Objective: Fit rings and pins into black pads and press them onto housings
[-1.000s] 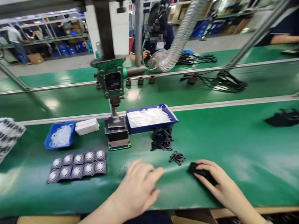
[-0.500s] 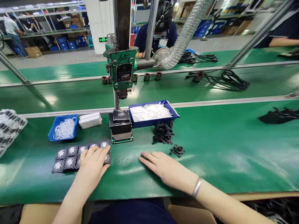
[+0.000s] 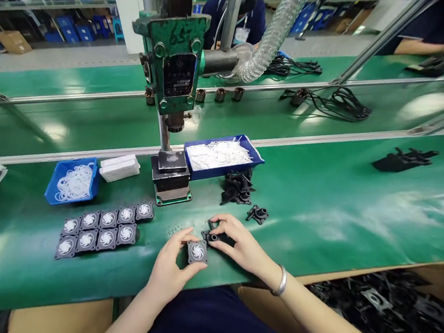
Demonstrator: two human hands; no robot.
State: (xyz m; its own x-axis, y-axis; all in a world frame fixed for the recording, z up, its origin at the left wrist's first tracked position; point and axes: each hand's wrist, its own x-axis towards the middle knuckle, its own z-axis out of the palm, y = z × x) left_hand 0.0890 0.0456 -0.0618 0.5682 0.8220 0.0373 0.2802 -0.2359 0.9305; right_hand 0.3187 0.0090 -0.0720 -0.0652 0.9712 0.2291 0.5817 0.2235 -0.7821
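Observation:
Between the thumb and fingers of my left hand (image 3: 172, 263) is a small square black fan part (image 3: 197, 251) with a white swirl on its face. My right hand (image 3: 243, 243) grips a black plastic bracket (image 3: 214, 237) just to the right of it, partly covered by the fingers. The two parts are side by side above the green mat; whether they touch I cannot tell. Several matching fan parts (image 3: 107, 238) lie in two rows at the left. To the right are a loose black bracket (image 3: 258, 214) and a pile of brackets (image 3: 237, 187).
A green press (image 3: 174, 61) stands over its black base (image 3: 171, 179) in the middle. Beside it are a blue tray (image 3: 258, 158) of white strips, a blue bin (image 3: 49, 191) of white rings and a white block (image 3: 120, 168). Another person (image 3: 254, 16) sits opposite.
My left hand has taken one fan part from the rows and brought it right, toward the middle. My right hand now holds a bracket beside it. The view has tilted down.

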